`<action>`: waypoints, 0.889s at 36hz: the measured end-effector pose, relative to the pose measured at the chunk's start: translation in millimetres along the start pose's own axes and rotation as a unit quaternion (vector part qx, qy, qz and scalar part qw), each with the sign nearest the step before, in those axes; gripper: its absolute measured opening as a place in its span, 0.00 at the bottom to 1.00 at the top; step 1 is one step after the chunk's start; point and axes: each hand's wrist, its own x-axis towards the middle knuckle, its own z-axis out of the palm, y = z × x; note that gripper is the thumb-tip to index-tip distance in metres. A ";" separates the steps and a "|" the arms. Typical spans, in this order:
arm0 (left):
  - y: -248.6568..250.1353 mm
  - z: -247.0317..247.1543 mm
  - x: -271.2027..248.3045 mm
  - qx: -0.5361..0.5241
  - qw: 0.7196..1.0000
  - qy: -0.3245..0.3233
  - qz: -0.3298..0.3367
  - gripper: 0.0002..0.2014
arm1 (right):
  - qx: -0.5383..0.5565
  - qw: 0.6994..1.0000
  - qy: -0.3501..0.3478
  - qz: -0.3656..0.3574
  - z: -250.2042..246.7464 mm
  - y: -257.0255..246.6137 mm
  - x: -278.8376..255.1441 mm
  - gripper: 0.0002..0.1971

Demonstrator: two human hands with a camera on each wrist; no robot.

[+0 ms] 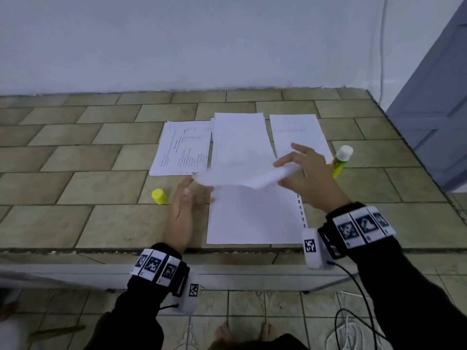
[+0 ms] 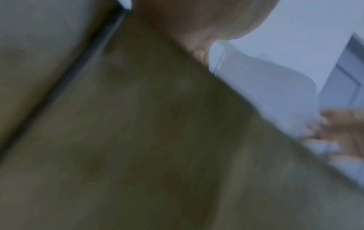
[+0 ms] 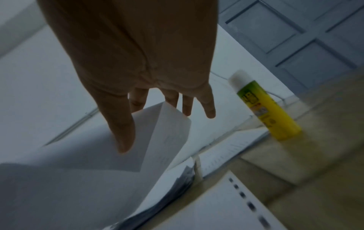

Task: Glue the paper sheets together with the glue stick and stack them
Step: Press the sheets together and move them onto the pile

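A white paper sheet (image 1: 242, 176) is lifted and curled above the table; my right hand (image 1: 286, 164) pinches its right corner between thumb and fingers. In the right wrist view the thumb lies on the sheet (image 3: 169, 129) and the other fingers (image 3: 208, 107) are spread behind it. My left hand (image 1: 199, 193) lies flat with straight fingers at the left edge of a blank front sheet (image 1: 252, 218), under the lifted one. The uncapped glue stick (image 1: 341, 160), yellow with a white tip, stands right of the papers. Its yellow cap (image 1: 159, 196) lies left of my left hand.
A printed sheet (image 1: 182, 147), a blank stack (image 1: 240, 137) and another sheet (image 1: 298, 130) lie in a row farther back on the tiled table (image 1: 88, 160). A wall closes the far side. A grey door (image 1: 434, 97) stands at the right. The left wrist view is blurred.
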 end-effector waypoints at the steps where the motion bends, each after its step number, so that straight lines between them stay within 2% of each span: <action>1: 4.3 0.5 4.2 -0.025 0.999 -0.005 -0.031 0.28 | -0.002 1.000 -0.006 -0.011 1.0 1.4 -6.2 0.18; 3: 15.3 2.2 12.5 -0.039 0.994 -0.013 -0.099 0.23 | -0.001 0.999 -0.018 -0.032 4.0 7.7 -17.3 0.19; 6: 25.1 3.1 17.3 -0.041 0.986 -0.038 -0.160 0.18 | -0.005 0.999 -0.043 0.005 5.8 13.4 -28.0 0.23; 9: 27.3 1.4 13.9 -0.039 0.986 -0.068 -0.145 0.13 | -0.008 0.998 -0.060 0.025 5.8 15.0 -34.5 0.23; 13: 26.5 -0.8 11.9 0.002 0.988 -0.118 -0.102 0.19 | 0.038 0.996 -0.061 0.045 2.2 14.8 -43.2 0.22; 18: 28.7 -0.7 7.7 0.001 0.986 -0.129 -0.103 0.20 | 0.103 0.987 -0.052 0.114 -1.4 26.3 -50.3 0.27; 21: 27.9 -1.0 6.6 0.013 0.984 -0.136 -0.111 0.20 | 0.088 0.984 -0.037 0.154 -5.0 30.9 -48.9 0.22; 25: 25.4 -1.3 6.2 0.046 0.985 -0.126 -0.109 0.17 | 0.057 0.987 -0.020 0.150 -7.0 29.1 -49.6 0.11; 28: 20.9 -1.3 9.1 0.100 0.986 -0.107 -0.085 0.13 | 0.021 0.989 -0.032 0.146 -6.4 27.8 -51.4 0.12; 32: 16.1 -1.4 9.8 0.199 0.972 -0.114 -0.055 0.10 | -0.017 0.989 -0.057 0.138 -1.0 25.4 -52.4 0.17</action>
